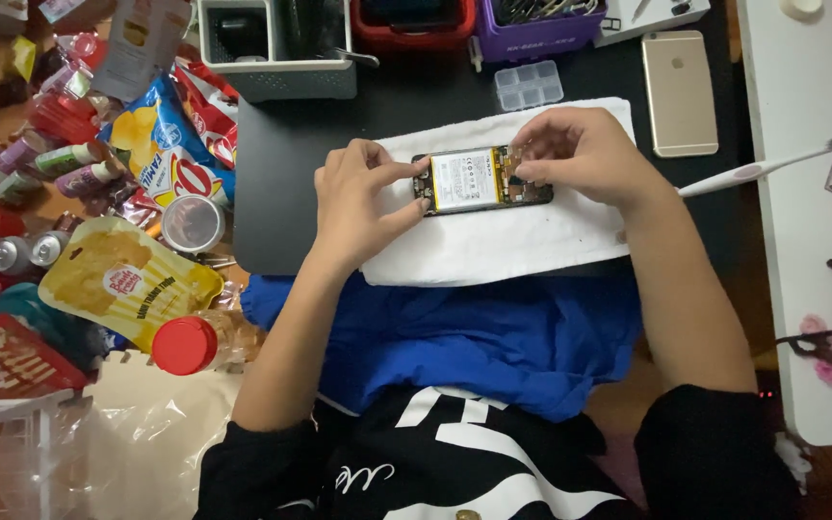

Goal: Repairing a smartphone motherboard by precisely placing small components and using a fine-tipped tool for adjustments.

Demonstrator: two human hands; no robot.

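Lying flat on a white towel (493,241) in the middle of the dark counter (281,193), the opened phone (481,180) shows its pale battery and the circuit board at its right end, with the back cover off. The left hand (363,197) pinches the phone's left end, thumb on the near edge and forefinger on the far edge, fingers narrow and closed on the frame. The right hand (580,149) covers the right end, its fingers curled down onto the board; whether they grip a small part there I cannot tell.

Judging by its look, the phone is light, stiff and thin, but fragile in this state: the bare board and any thin cables would suffer from pressure, and the battery should not be bent or pierced. The sound places to hold seem to be the long side edges of the frame, as the left hand does. The towel likely keeps it from sliding.

A gold phone (680,93) lies far right, a clear parts box (528,85) just beyond the towel, and snack packets (161,135) crowd the left.
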